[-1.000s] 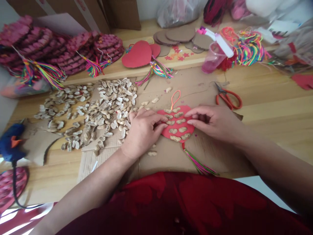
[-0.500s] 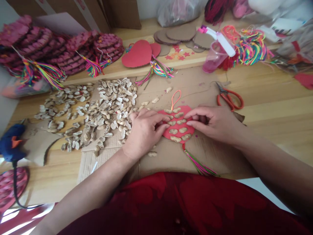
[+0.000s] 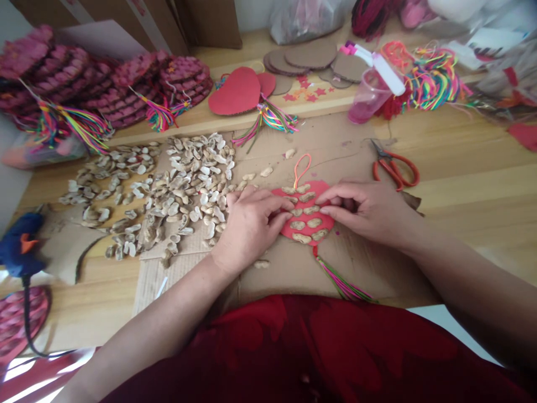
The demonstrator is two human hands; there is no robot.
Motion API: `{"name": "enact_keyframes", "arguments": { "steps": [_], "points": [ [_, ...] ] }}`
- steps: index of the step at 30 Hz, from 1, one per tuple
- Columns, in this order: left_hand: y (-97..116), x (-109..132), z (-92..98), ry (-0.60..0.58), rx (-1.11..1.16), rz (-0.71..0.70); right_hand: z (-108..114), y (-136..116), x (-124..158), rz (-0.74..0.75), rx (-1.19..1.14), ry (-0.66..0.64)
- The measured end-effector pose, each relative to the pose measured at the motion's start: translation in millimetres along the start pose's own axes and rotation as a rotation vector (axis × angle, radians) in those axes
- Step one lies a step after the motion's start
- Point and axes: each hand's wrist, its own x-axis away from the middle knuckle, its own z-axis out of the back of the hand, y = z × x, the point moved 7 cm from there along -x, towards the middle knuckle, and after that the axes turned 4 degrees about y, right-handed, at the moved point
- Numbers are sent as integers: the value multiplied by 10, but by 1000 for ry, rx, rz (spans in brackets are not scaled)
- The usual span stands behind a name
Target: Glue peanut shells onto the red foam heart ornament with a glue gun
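A red heart-shaped card (image 3: 285, 230) lies flat on cardboard. Two columns of peanut shells (image 3: 311, 210) sit on it. An orange cord loop (image 3: 302, 163) rises from its top, and a multicoloured tassel (image 3: 342, 280) hangs from its lower point. At the left edge, my left hand (image 3: 258, 218) is closed, thumb and forefinger at the end of a peanut shell in the left column. Opposite, my right hand (image 3: 363, 210) has curled fingers, with forefinger and thumb tips on the card's right edge beside the right-column shells. Its other fingertips are hidden.
Loose peanut shells (image 3: 197, 179) are heaped to the left, near a blue glue gun (image 3: 20, 243). Orange-handled pliers (image 3: 394, 166) lie at right. Behind are a pink plastic cup (image 3: 367, 101), red hearts (image 3: 235, 92), cardboard pieces (image 3: 310, 56) and stacked pink decorations (image 3: 184, 78).
My left hand has shifted slightly to the right, and the left-column peanut shell at its fingertips has moved a little with it. My right hand has barely moved.
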Motion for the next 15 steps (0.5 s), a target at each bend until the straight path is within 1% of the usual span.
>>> {"name": "enact_keyframes", "arguments": {
  "steps": [11, 15],
  "points": [
    [1, 9, -11, -33, 2, 25, -2, -12, -7, -12, -7, -6],
    [-4, -14, 51, -9, 30, 25, 16, -13, -3, -51, -16, -13]
  ]
}}
